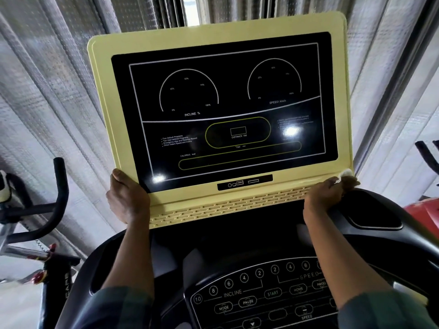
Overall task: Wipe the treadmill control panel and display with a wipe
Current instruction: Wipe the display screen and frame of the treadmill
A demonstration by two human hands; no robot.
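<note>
At five o'clock on the display (225,110), our right hand (327,192) pinched the wipe (343,174), likely soft and light; at seven, our left hand (128,198) gripped the frame (102,91).

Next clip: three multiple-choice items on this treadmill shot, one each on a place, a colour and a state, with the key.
1. Where is the wipe?
A) on the START button
B) at the display frame's lower right corner
C) on the floor

2. What colour is the display frame?
A) pale yellow
B) red
C) blue

3. What is the left hand doing?
A) hanging free
B) pressing PAUSE
C) gripping the frame's lower left corner

Answers: 1 B, the right hand holds it there; 2 A, yellow surrounds the black screen; 3 C, its fingers wrap that corner.
</note>
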